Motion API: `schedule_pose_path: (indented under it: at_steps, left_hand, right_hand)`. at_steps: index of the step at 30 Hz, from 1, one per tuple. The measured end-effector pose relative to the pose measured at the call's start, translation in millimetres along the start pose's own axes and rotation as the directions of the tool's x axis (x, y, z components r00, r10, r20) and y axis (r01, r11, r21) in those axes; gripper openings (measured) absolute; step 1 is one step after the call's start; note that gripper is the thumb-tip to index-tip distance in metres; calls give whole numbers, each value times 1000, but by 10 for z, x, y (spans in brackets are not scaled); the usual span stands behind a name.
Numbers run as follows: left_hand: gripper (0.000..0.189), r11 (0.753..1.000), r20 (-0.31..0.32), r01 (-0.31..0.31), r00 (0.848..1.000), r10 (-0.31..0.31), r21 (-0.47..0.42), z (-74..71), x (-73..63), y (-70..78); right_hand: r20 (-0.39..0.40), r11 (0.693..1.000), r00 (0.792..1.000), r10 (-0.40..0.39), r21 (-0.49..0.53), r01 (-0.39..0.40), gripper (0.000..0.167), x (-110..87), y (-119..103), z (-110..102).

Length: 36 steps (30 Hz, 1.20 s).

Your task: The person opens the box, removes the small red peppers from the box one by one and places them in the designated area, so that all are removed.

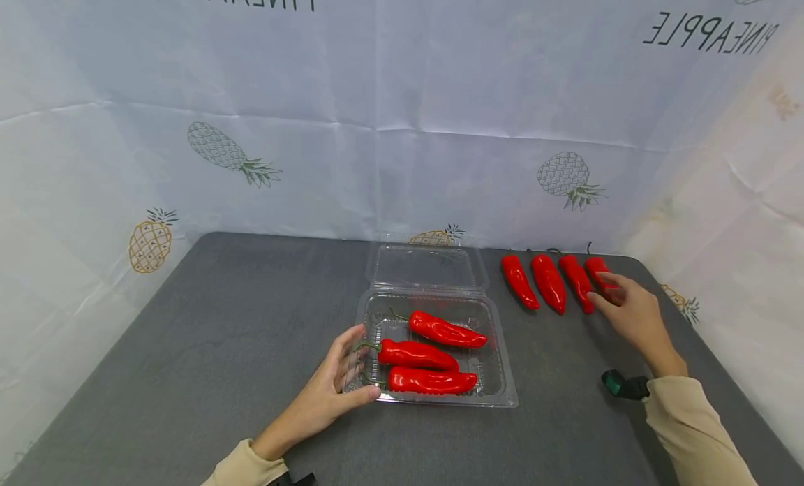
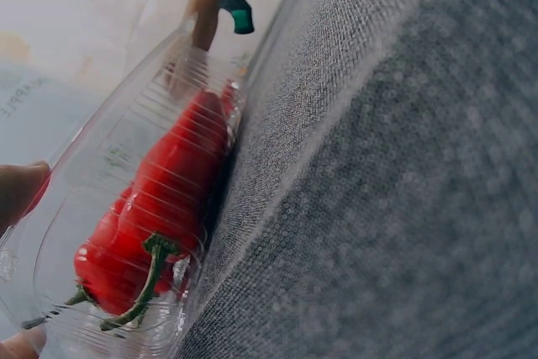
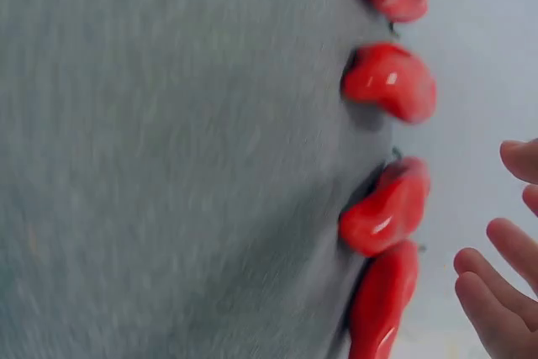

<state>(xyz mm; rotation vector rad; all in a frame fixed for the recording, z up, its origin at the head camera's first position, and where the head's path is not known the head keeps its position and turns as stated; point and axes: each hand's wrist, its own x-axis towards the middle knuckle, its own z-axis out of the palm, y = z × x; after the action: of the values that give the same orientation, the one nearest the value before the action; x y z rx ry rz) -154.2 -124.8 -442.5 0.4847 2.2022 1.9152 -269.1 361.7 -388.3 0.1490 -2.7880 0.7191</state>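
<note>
My left hand (image 1: 329,378) holds the near left corner of a clear plastic clamshell container (image 1: 502,374), thumb at the front rim and fingers curved along the left side. Inside lie three red peppers with green stems: a back one (image 1: 446,330), a middle one (image 1: 417,355) and a front one (image 1: 433,381). Through the clear wall, the left wrist view shows a red pepper (image 2: 181,174) close up. Over at the right, my right hand (image 1: 634,318) reaches with parted fingers over the rightmost pepper (image 1: 597,266) of a row. In the right wrist view its fingers (image 3: 496,292) are spread apart.
Beside that pepper lie more red peppers (image 1: 548,283) in a row along the back right of the grey table (image 1: 251,318). The container's lid (image 1: 427,266) is folded back toward the rear. A pineapple-print cloth (image 1: 377,88) hangs behind the table.
</note>
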Motion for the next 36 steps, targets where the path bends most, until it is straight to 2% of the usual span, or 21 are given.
schedule_pose_path:
  at_steps: [6,16,25,31,36]
  left_hand:
    - [88,1000,1,0,1000,0,-3,-4,1,-10]
    - [91,1000,-5,20,1000,-20,-17,3,-13,-1]
    - [90,1000,-7,18,1000,-18,-15,4,-14,-3]
    - [90,1000,-7,12,1000,-12,-18,7,-12,1]
    - [88,1000,-9,4,1000,-4,-1,3,-10,-6]
  right_hand:
    - [9,998,999,-39,40,39,49,-60,-224,26]
    - [-12,983,986,-167,79,168,47,-144,-535,83]
    - [4,974,982,-190,130,188,48,-223,-810,121]
    - [-8,962,969,-246,123,245,45,-267,-985,181]
    - [14,953,962,-274,141,269,45,-290,-1083,221]
